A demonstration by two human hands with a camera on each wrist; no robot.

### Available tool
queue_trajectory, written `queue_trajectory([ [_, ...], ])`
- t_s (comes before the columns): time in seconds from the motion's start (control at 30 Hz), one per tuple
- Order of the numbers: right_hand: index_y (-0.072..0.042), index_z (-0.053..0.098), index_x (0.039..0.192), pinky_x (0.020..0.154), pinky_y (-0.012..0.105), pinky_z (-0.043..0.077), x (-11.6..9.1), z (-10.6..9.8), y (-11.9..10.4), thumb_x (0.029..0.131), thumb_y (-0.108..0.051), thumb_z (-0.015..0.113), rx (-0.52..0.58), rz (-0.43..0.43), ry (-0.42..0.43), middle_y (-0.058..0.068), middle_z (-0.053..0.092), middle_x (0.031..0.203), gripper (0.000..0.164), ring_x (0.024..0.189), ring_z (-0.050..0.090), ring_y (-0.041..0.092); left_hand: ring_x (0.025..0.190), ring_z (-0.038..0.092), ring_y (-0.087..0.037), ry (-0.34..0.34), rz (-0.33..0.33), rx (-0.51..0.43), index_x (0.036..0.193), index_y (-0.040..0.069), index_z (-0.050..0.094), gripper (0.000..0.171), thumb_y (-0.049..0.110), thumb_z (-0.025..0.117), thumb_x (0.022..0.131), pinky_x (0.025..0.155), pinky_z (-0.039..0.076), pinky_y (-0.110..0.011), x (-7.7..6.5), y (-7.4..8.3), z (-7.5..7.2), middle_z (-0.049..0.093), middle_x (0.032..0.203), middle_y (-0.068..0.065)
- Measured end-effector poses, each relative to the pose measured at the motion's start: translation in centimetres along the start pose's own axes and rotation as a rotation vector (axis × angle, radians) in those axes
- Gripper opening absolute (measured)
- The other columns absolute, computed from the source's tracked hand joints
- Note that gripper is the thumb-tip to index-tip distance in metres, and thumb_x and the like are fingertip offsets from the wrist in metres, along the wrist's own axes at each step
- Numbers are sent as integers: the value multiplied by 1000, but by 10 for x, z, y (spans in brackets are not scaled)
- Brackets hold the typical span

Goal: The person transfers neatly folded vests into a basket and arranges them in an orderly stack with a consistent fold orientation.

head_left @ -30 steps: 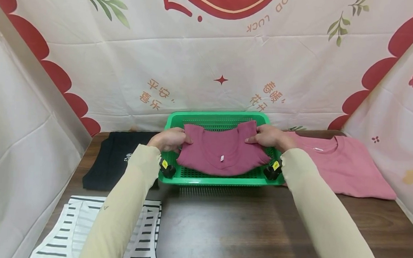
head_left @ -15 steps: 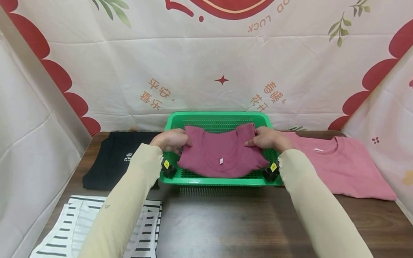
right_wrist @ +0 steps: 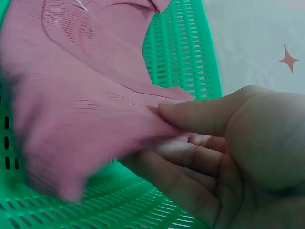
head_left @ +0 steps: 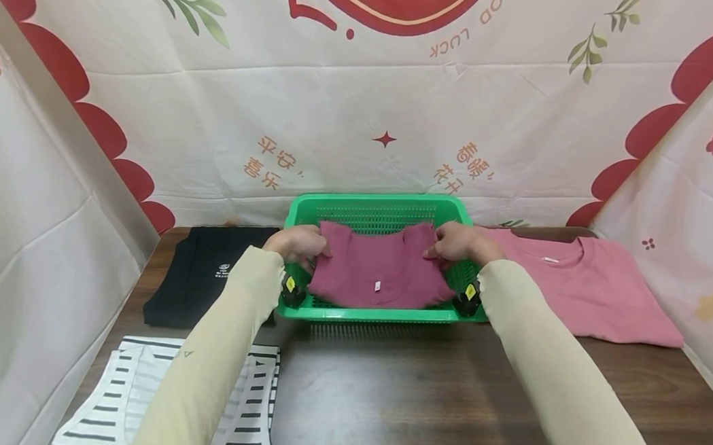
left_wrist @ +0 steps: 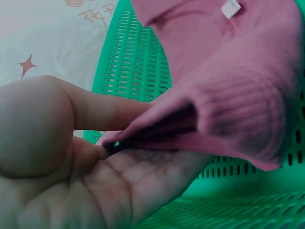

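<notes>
A folded plum-pink ribbed tank top (head_left: 378,268) with a small white label lies spread within the green plastic basket (head_left: 381,315). My left hand (head_left: 299,241) pinches its left shoulder between thumb and fingers; in the left wrist view the thumb lies over the layered cloth with the fingers below. At the opposite shoulder my right hand (head_left: 456,242) does the same, and the right wrist view shows the thumb on top of the tank top (right_wrist: 95,95) and the fingers underneath. Slotted basket walls show around the cloth.
To the left lies a folded black garment (head_left: 190,280) with a small white print. Nearer is a white-and-black striped garment (head_left: 100,397), partly behind the left sleeve. A pink T-shirt (head_left: 609,292) lies right of the basket. A printed white curtain (head_left: 351,113) hangs behind the wooden table (head_left: 383,387).
Both hands have lowered the tank top a little deeper into the basket, and its neckline now sits lower and flatter. The basket and other garments stay in place.
</notes>
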State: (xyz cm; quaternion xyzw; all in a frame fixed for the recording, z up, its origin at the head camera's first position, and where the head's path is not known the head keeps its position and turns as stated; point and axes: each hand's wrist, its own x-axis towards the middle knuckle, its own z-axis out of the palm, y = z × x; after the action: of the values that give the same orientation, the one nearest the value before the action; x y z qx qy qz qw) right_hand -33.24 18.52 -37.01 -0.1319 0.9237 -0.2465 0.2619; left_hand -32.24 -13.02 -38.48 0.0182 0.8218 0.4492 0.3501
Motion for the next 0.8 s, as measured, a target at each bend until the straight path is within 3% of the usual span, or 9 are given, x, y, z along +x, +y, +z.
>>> queue_trajectory([
  [0.2, 9, 57, 94, 73, 38, 60, 2, 1, 1, 95, 2, 46, 100, -20, -28, 24, 72, 90, 13, 73, 72, 20, 105, 63, -31, 0, -26, 42, 127, 0, 50, 28, 6, 46, 101, 83, 58, -43, 1, 0, 1, 59, 116, -20],
  [0.33, 7, 55, 91, 73, 38, 60, 4, 3, 2, 94, 2, 46, 98, -14, -27, 25, 72, 92, 11, 74, 72, 20, 111, 63, -36, 1, -44, 64, 142, 0, 41, 41, 7, 45, 101, 80, 58, -42, 2, -1, 4, 57, 126, -25],
  [0.43, 5, 55, 88, 73, 38, 60, 5, 4, 1, 95, 2, 47, 102, -12, -25, 24, 71, 92, 11, 75, 72, 21, 115, 62, -38, 28, -75, 143, 150, -1, 31, 50, 10, 42, 102, 77, 59, -41, 2, 0, 7, 53, 135, -27],
  [0.57, 5, 54, 87, 74, 39, 60, 4, 5, 0, 95, 1, 48, 112, -20, -25, 25, 71, 94, 12, 76, 72, 22, 119, 59, -39, 70, -119, 261, 153, -2, 26, 54, 13, 38, 102, 76, 59, -42, 2, 2, 10, 45, 144, -27],
  [0.7, 5, 54, 87, 75, 40, 60, 3, 5, 1, 97, -1, 47, 107, -22, -21, 24, 71, 94, 13, 76, 71, 22, 122, 56, -42, 78, -128, 296, 154, -1, 25, 55, 13, 36, 102, 75, 59, -44, 1, 7, 14, 34, 153, -25],
  [0.8, 4, 54, 87, 75, 40, 60, 2, 6, 2, 97, -2, 47, 95, -19, -12, 23, 71, 93, 14, 76, 71, 22, 117, 59, -43, 105, -138, 299, 154, -2, 25, 56, 16, 36, 103, 74, 60, -44, -1, 10, 15, 34, 153, -26],
])
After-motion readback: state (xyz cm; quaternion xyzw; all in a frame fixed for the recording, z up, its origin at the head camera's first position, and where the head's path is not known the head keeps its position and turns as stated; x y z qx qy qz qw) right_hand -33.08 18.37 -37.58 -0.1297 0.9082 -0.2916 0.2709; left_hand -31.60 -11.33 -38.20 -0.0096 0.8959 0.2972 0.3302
